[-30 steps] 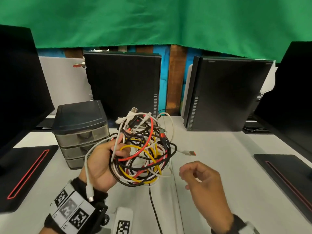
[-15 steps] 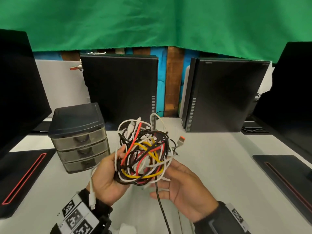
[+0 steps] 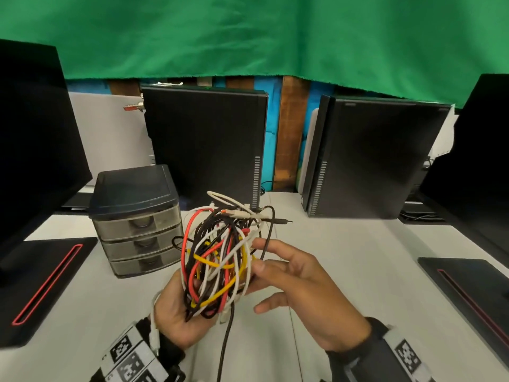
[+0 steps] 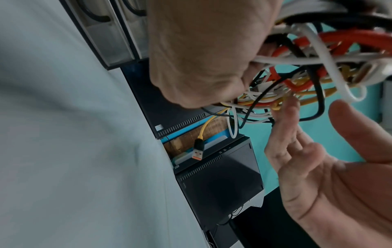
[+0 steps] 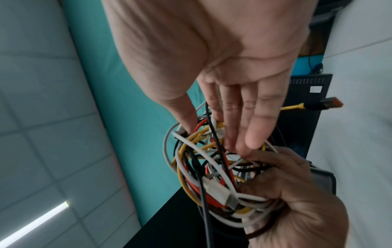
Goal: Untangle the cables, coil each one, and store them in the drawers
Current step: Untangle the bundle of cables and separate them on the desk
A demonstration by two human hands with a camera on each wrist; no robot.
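— Tangle (image 3: 220,260)?
— Held above the desk (image 3: 344,244), gripped in left hand (image 3: 179,318), fingers curled round the loops.
— Right hand (image 3: 300,285)?
— Spread, straight fingers (image 5: 252,127) touching the tangle's side, gripping nothing.
— Drawers (image 3: 137,224)?
— Left of tangle, all three closed.
— Room?
— Bare desk right of the hands, up to the tower (image 3: 377,161).
— Writing?
— Only coded squares on wristbands (image 3: 129,359); nothing legible.

I see a green cloth (image 3: 248,37) across the top of the frame. Below it, two black computer towers (image 3: 206,144) (image 3: 377,158) stand at centre and right on the white desk (image 3: 358,257). Black monitor bases (image 3: 41,285) (image 3: 473,288) sit lower left and lower right.
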